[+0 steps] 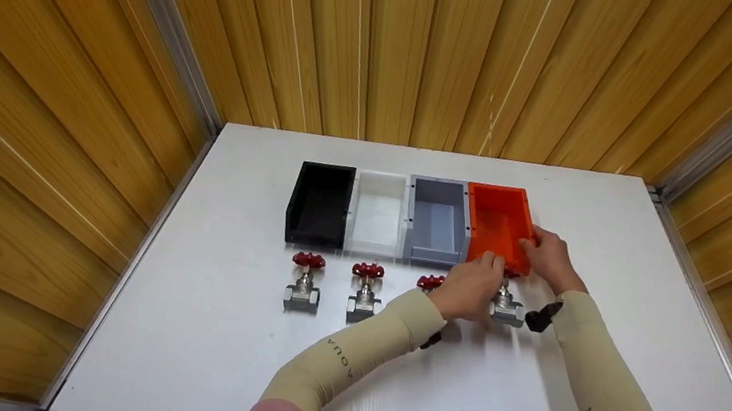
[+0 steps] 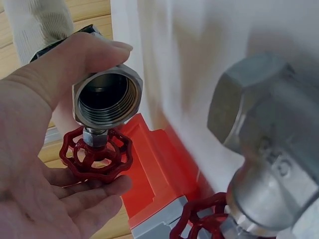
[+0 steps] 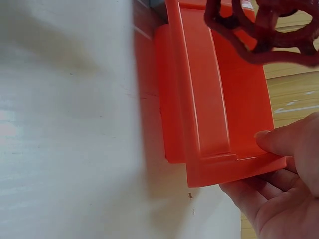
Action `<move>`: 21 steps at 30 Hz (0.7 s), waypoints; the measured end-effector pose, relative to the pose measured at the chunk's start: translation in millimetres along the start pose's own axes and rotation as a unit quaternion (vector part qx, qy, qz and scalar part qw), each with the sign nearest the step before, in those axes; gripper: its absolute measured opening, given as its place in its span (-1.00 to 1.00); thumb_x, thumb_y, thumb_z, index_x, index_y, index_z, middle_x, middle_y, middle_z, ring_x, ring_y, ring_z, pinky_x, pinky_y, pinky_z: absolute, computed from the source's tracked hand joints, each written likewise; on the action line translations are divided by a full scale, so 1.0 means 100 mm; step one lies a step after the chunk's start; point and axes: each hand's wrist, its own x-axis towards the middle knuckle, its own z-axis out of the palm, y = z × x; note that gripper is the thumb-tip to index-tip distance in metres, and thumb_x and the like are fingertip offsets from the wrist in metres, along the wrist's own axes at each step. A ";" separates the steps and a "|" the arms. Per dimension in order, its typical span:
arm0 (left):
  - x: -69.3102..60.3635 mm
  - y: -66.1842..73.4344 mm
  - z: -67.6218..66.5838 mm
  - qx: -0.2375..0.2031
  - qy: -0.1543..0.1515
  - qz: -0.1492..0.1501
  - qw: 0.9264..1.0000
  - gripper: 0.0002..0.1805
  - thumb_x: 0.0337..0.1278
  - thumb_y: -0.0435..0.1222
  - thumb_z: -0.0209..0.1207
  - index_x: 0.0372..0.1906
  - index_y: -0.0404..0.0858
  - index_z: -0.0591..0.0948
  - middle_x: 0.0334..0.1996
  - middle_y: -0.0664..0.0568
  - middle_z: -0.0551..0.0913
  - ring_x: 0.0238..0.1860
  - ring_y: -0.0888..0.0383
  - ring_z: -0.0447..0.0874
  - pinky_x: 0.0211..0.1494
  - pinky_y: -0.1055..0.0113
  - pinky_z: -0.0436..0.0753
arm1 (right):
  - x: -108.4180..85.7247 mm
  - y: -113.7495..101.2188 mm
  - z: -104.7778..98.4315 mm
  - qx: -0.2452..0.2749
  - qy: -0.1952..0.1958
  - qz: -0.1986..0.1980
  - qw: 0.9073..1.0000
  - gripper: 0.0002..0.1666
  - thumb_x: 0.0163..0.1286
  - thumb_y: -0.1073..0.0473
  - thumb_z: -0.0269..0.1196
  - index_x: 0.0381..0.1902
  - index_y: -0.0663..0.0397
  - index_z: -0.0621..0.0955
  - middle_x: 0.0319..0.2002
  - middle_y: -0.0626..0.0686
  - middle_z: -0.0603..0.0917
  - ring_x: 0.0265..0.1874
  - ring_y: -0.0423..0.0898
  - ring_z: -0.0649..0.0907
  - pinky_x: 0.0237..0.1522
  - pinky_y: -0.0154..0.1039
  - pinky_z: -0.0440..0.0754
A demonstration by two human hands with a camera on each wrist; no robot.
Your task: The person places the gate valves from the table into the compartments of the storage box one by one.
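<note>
My left hand holds a metal gate valve with a red handwheel. In the left wrist view the thumb lies against the valve's threaded body and the fingers are behind the wheel. The valve is by the front of the orange-red bin. My right hand pinches that bin's right side wall, with its thumb inside and fingers outside. Close to my left wrist is another valve, mostly hidden under the arm in the head view.
Grey, white and black bins stand in a row left of the orange-red one. Two more red-wheeled valves lie before them on the white table. Wood-patterned walls enclose it.
</note>
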 end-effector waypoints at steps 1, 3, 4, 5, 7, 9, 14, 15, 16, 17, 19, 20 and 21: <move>0.01 -0.01 -0.01 -0.002 0.000 0.000 1.000 -0.05 -0.55 0.15 0.55 0.04 -0.14 0.32 -0.19 0.11 0.36 -0.33 0.27 0.38 -0.44 0.49 0.47 | 0.00 0.00 0.00 0.000 -0.001 0.000 1.000 -0.41 0.52 0.13 0.00 0.43 0.20 0.26 0.18 0.33 0.53 -0.01 0.09 0.53 0.02 -0.11 0.51; 0.02 -0.02 -0.03 -0.005 0.002 -0.002 1.000 -0.04 -0.56 0.14 0.56 0.04 -0.15 0.33 -0.19 0.11 0.37 -0.32 0.27 0.39 -0.43 0.49 0.48 | -0.01 -0.01 -0.01 0.000 -0.002 0.002 1.000 -0.40 0.51 0.13 0.00 0.44 0.19 0.25 0.19 0.34 0.52 0.01 0.10 0.53 0.04 -0.08 0.52; 0.02 -0.03 -0.04 -0.006 0.001 -0.002 1.000 -0.04 -0.56 0.14 0.56 0.04 -0.15 0.33 -0.19 0.11 0.36 -0.32 0.27 0.39 -0.44 0.49 0.48 | 0.00 -0.01 -0.01 0.001 -0.003 0.004 1.000 -0.40 0.51 0.13 0.00 0.44 0.19 0.24 0.20 0.34 0.51 0.02 0.10 0.53 0.07 -0.07 0.51; 0.03 -0.03 -0.04 -0.006 0.001 -0.002 1.000 -0.04 -0.56 0.13 0.57 0.04 -0.15 0.33 -0.19 0.10 0.36 -0.33 0.27 0.39 -0.45 0.49 0.48 | 0.00 -0.01 -0.01 0.002 -0.003 0.004 1.000 -0.40 0.51 0.13 -0.01 0.44 0.19 0.24 0.20 0.34 0.51 0.03 0.10 0.53 0.08 -0.06 0.51; 0.04 -0.04 -0.05 -0.006 0.001 -0.003 1.000 -0.04 -0.56 0.12 0.57 0.04 -0.16 0.33 -0.19 0.10 0.36 -0.32 0.27 0.39 -0.47 0.47 0.49 | 0.00 0.00 0.00 0.003 -0.002 0.003 1.000 -0.40 0.51 0.13 -0.01 0.44 0.18 0.25 0.19 0.34 0.52 0.04 0.10 0.53 0.10 -0.05 0.51; 0.04 -0.05 -0.06 -0.006 0.003 -0.005 1.000 -0.03 -0.57 0.12 0.57 0.04 -0.16 0.33 -0.18 0.10 0.37 -0.32 0.27 0.39 -0.49 0.46 0.50 | 0.00 0.01 0.00 0.003 0.000 0.002 1.000 -0.41 0.51 0.13 -0.01 0.43 0.19 0.26 0.17 0.34 0.53 0.03 0.10 0.53 0.08 -0.05 0.50; 0.06 -0.07 -0.06 -0.003 0.005 -0.006 1.000 -0.06 -0.53 0.19 0.53 0.02 -0.17 0.33 -0.18 0.09 0.38 -0.30 0.27 0.41 -0.43 0.48 0.54 | -0.01 0.01 0.01 -0.001 0.006 -0.001 1.000 -0.41 0.51 0.13 0.01 0.42 0.20 0.28 0.16 0.35 0.54 0.00 0.10 0.54 0.02 -0.10 0.51; 0.06 -0.08 -0.06 -0.003 0.005 -0.006 1.000 -0.06 -0.51 0.20 0.52 0.02 -0.17 0.33 -0.18 0.08 0.38 -0.29 0.27 0.40 -0.41 0.48 0.53 | 0.00 0.00 0.01 -0.001 0.005 0.000 1.000 -0.41 0.51 0.13 0.01 0.42 0.20 0.28 0.17 0.35 0.54 0.01 0.10 0.54 0.03 -0.10 0.51; 0.07 -0.08 -0.06 -0.003 0.004 -0.006 1.000 -0.06 -0.51 0.21 0.51 0.02 -0.17 0.33 -0.18 0.08 0.38 -0.29 0.26 0.40 -0.40 0.49 0.53 | -0.01 0.00 0.01 -0.001 0.005 -0.001 1.000 -0.41 0.51 0.12 0.01 0.42 0.21 0.27 0.17 0.35 0.53 0.01 0.11 0.54 0.03 -0.09 0.52; 0.08 -0.09 -0.06 -0.003 0.004 -0.006 1.000 -0.06 -0.51 0.21 0.51 0.02 -0.17 0.33 -0.18 0.08 0.38 -0.29 0.26 0.40 -0.40 0.49 0.53 | 0.00 0.00 0.01 0.002 0.003 0.001 1.000 -0.41 0.51 0.12 0.01 0.42 0.20 0.28 0.17 0.35 0.54 0.02 0.10 0.54 0.03 -0.08 0.52; 0.09 -0.10 -0.07 -0.004 0.005 -0.006 1.000 -0.07 -0.49 0.17 0.52 0.03 -0.18 0.32 -0.17 0.08 0.38 -0.28 0.26 0.40 -0.38 0.49 0.54 | 0.00 -0.01 0.01 0.005 0.001 0.004 1.000 -0.40 0.51 0.12 0.01 0.43 0.20 0.27 0.18 0.34 0.53 0.03 0.11 0.54 0.06 -0.07 0.51; 0.10 -0.11 -0.06 -0.005 0.006 -0.006 1.000 -0.08 -0.48 0.14 0.53 0.04 -0.18 0.32 -0.16 0.08 0.38 -0.28 0.26 0.41 -0.38 0.49 0.55 | 0.00 -0.01 0.00 0.005 0.000 0.005 1.000 -0.40 0.51 0.12 0.00 0.43 0.20 0.26 0.18 0.34 0.53 0.03 0.11 0.53 0.07 -0.06 0.51; 0.11 -0.11 -0.07 -0.005 0.009 -0.007 1.000 -0.09 -0.46 0.12 0.53 0.04 -0.18 0.32 -0.15 0.07 0.39 -0.27 0.26 0.41 -0.36 0.49 0.56 | 0.00 -0.01 0.00 0.007 -0.002 0.008 1.000 -0.40 0.52 0.12 0.00 0.43 0.19 0.26 0.18 0.34 0.53 0.03 0.10 0.53 0.08 -0.06 0.51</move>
